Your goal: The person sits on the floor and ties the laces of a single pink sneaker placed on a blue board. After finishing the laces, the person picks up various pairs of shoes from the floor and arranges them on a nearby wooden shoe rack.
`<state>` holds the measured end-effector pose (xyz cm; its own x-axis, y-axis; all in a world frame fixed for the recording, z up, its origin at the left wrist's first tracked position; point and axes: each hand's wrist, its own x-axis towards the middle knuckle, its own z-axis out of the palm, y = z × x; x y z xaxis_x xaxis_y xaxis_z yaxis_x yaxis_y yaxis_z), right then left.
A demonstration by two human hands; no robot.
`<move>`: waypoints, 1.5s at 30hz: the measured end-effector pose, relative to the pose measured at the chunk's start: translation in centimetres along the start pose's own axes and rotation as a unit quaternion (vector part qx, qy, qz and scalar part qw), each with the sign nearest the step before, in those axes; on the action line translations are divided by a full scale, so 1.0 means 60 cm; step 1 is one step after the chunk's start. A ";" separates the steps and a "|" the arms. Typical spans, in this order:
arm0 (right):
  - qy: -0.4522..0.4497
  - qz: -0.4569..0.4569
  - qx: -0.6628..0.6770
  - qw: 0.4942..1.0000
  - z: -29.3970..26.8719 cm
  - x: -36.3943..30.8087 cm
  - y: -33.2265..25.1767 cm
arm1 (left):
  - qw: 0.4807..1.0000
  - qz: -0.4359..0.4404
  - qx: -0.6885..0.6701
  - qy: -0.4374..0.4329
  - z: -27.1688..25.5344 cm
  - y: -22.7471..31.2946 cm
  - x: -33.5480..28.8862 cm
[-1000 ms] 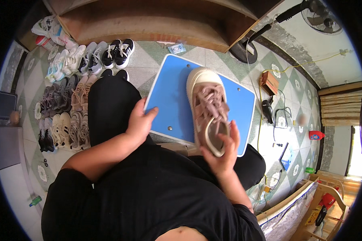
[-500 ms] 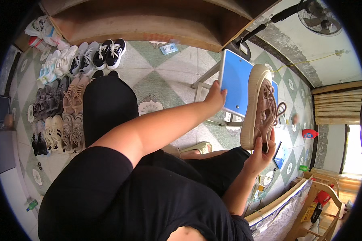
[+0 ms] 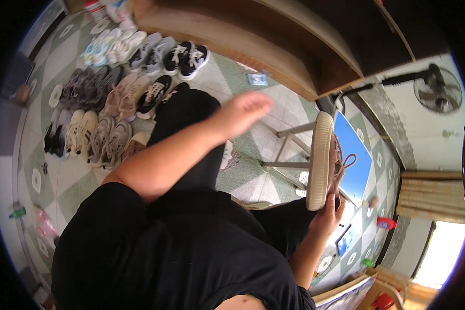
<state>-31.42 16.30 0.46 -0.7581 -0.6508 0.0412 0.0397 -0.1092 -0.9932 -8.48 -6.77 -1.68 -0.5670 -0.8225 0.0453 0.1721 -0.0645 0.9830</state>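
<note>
My right hand (image 3: 326,218) grips a brownish-pink lace-up sneaker (image 3: 319,160) near its heel. The sneaker is held upright, toe up, and its thick cream sole faces left; a loose lace loop hangs out on the far side. Behind it stands a grey-legged stool with a blue top (image 3: 357,157), partly covered by the shoe. My left hand (image 3: 247,111) is in the air above my knee, blurred by motion, its fingers loosely stretched and nothing in them. It is apart from both stool and sneaker.
Several pairs of shoes (image 3: 124,95) stand in rows on the tiled floor at left. A wooden shelf unit (image 3: 243,44) runs along the back. A small blue-white packet (image 3: 257,79) lies before it. At right are a fan (image 3: 438,89) and a red bottle (image 3: 386,223).
My left hand has let go of the stool top's edge and swung away from it. The sneaker has turned so more of its sole shows. The whole view has tilted and shifted.
</note>
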 end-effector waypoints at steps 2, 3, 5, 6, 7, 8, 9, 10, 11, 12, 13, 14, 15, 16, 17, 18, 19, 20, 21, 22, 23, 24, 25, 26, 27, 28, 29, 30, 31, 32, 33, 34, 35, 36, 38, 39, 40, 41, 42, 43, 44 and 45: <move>-0.040 0.047 0.002 0.998 0.021 0.014 0.002 | 0.990 0.093 -0.020 0.107 -0.117 0.007 -0.019; -0.053 0.065 0.017 0.996 0.041 0.015 0.002 | 0.980 0.104 0.016 0.166 -0.183 -0.008 -0.033; -0.081 0.107 0.046 0.990 0.090 0.018 -0.003 | 0.955 0.061 0.066 0.284 -0.315 -0.071 -0.074; -0.109 0.117 0.039 0.986 0.115 0.017 -0.004 | 0.925 0.000 0.091 0.368 -0.380 -0.129 -0.105; -0.127 0.125 0.037 0.983 0.131 0.017 -0.003 | 0.880 -0.092 0.190 0.425 -0.418 -0.158 -0.144; -0.145 0.134 0.035 0.980 0.145 0.019 -0.001 | 0.852 -0.174 0.257 0.421 -0.467 -0.207 -0.188; -0.159 0.142 0.033 0.976 0.156 0.020 0.001 | 0.841 -0.181 0.301 0.412 -0.474 -0.230 -0.232; -0.170 0.148 0.022 0.974 0.168 0.020 0.005 | 0.810 -0.250 0.401 0.347 -0.472 -0.235 -0.270; -0.180 0.156 0.014 0.971 0.180 0.023 0.009 | 0.784 -0.286 0.439 0.333 -0.481 -0.277 -0.310; -0.187 0.163 0.005 0.969 0.190 0.027 0.013 | 0.758 -0.320 0.474 0.315 -0.485 -0.328 -0.344; -0.190 0.169 -0.005 0.967 0.196 0.031 0.016 | 0.744 -0.368 0.465 0.307 -0.475 -0.353 -0.372; -0.236 0.171 -0.031 0.956 0.201 0.036 0.015 | 0.728 -0.414 0.456 0.300 -0.459 -0.359 -0.395; -0.236 0.166 -0.025 0.957 0.212 0.033 0.014 | 0.709 -0.454 0.482 0.243 -0.438 -0.361 -0.418; -0.239 0.161 -0.017 0.957 0.231 0.027 0.011 | 0.685 -0.490 0.505 0.187 -0.415 -0.348 -0.442; -0.237 0.155 -0.010 0.959 0.242 0.021 0.007 | 0.673 -0.497 0.534 0.123 -0.391 -0.331 -0.461; -0.260 0.155 -0.015 0.953 0.243 0.028 0.007 | 0.657 -0.502 0.559 0.061 -0.372 -0.318 -0.480; -0.266 0.150 -0.017 0.952 0.247 0.028 0.005 | 0.643 -0.488 0.589 0.029 -0.370 -0.348 -0.503; -0.272 0.146 -0.018 0.951 0.253 0.028 0.006 | 0.628 -0.472 0.618 -0.003 -0.374 -0.405 -0.535; -0.279 0.142 -0.020 0.949 0.261 0.026 0.007 | 0.612 -0.456 0.646 -0.034 -0.379 -0.437 -0.555; -0.277 0.134 -0.015 0.951 0.280 0.014 0.001 | 0.645 -0.418 0.640 -0.014 -0.383 -0.430 -0.556; -0.281 0.136 -0.020 0.950 0.283 0.013 0.005 | 0.664 -0.406 0.628 -0.004 -0.388 -0.424 -0.550; -0.285 0.138 -0.025 0.948 0.282 0.012 0.009 | 0.682 -0.394 0.616 0.005 -0.397 -0.416 -0.538; -0.292 0.137 -0.032 0.946 0.285 0.013 0.007 | 0.702 -0.381 0.602 0.017 -0.398 -0.398 -0.520; -0.303 0.130 -0.034 0.944 0.294 0.007 0.001 | 0.729 -0.344 0.590 0.051 -0.396 -0.377 -0.500; -0.300 0.109 -0.053 0.946 0.297 0.000 -0.009 | 0.756 -0.299 0.576 0.089 -0.393 -0.352 -0.476; -0.293 0.095 -0.070 0.949 0.298 -0.002 -0.012 | 0.777 -0.256 0.562 0.120 -0.393 -0.324 -0.451; -0.286 0.082 -0.087 0.951 0.299 -0.006 -0.014 | 0.808 -0.218 0.512 0.195 -0.396 -0.296 -0.429; -0.264 0.056 -0.128 0.954 0.306 -0.011 -0.020 | 0.830 -0.178 0.455 0.269 -0.400 -0.266 -0.408; -0.272 0.022 -0.162 0.948 0.317 -0.017 -0.025 | 0.844 -0.135 0.393 0.340 -0.399 -0.237 -0.389; -0.284 -0.011 -0.194 0.939 0.331 -0.023 -0.030 | 0.871 -0.110 0.308 0.367 -0.395 -0.208 -0.377; -0.294 -0.045 -0.227 0.927 0.347 -0.032 -0.038 | 0.891 -0.084 0.218 0.389 -0.389 -0.179 -0.364; -0.286 -0.050 -0.231 0.929 0.363 -0.045 -0.047 | 0.905 -0.055 0.125 0.404 -0.382 -0.144 -0.347; -0.290 -0.053 -0.264 0.918 0.367 -0.051 -0.054 | 0.925 -0.017 0.016 0.380 -0.359 -0.096 -0.334; -0.299 -0.079 -0.298 0.903 0.373 -0.056 -0.055 | 0.928 0.012 0.007 0.373 -0.334 -0.061 -0.331; -0.330 -0.248 -0.401 0.818 0.388 -0.069 -0.069 | 0.918 0.115 0.184 0.331 -0.288 -0.001 -0.324; -0.329 -0.288 -0.427 0.792 0.405 -0.087 -0.082 | 0.932 0.157 0.138 0.298 -0.256 0.021 -0.315; -0.336 -0.303 -0.423 0.785 0.411 -0.093 -0.079 | 0.920 0.234 0.175 0.262 -0.235 0.038 -0.307; -0.339 -0.314 -0.422 0.780 0.408 -0.093 -0.078 | 0.926 0.249 0.198 0.201 -0.215 0.064 -0.303; -0.352 -0.349 -0.419 0.761 0.402 -0.088 -0.077 | 0.905 0.308 0.231 0.180 -0.194 0.077 -0.291; -0.357 -0.348 -0.421 0.758 0.402 -0.091 -0.077 | 0.879 0.365 0.258 0.164 -0.177 0.077 -0.281; -0.371 -0.375 -0.424 0.736 0.398 -0.089 -0.080 | 0.879 0.362 0.273 0.149 -0.157 0.080 -0.270; -0.385 -0.402 -0.426 0.713 0.393 -0.085 -0.083 | 0.878 0.359 0.288 0.135 -0.139 0.080 -0.261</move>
<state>-12.36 2.44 7.76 0.2821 -0.8907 0.3565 -0.8649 -0.3969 -0.3071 7.96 1.07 0.87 -0.2545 -0.6434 0.7219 -0.0731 0.7572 0.6491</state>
